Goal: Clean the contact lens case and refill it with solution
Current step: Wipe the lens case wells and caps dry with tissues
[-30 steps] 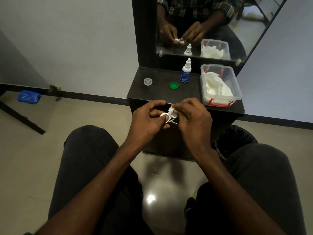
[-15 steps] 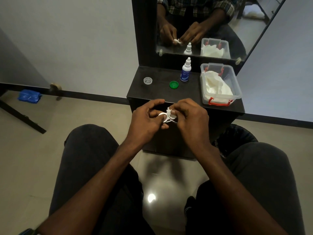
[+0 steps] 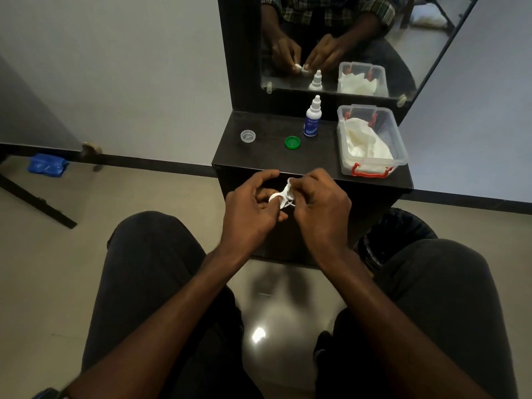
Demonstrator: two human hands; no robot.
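Left hand: your left hand (image 3: pixel 247 208) curls its fingers round the near end of the white contact lens case (image 3: pixel 280 198), held in the air just in front of the dark counter (image 3: pixel 270 156).
Case position: it sits between your two hands, at about 6 o'clock from the green cap (image 3: pixel 292 142).
Case axis: its long axis appears to run from 7 o'clock up to 1 o'clock, far end tipped upward; which way the wells face I cannot tell.
Right hand: your right hand (image 3: pixel 318 203) pinches a small white wad, likely tissue (image 3: pixel 290 184), against the far end of the case.
Step in hand: this looks like wiping out a well. Keep your left grip firm and low, turn the wad inside the well instead of dabbing, and reach the rim.
Clear cap: the clear cap (image 3: pixel 248 136) lies at 9 o'clock from the green one.
Solution bottle: the solution bottle (image 3: pixel 312 118) stands upright, at 1 o'clock from the green cap.
Tissue box: the clear box (image 3: pixel 398 139) at the counter's right holds fresh tissues if the wad gets soaked.
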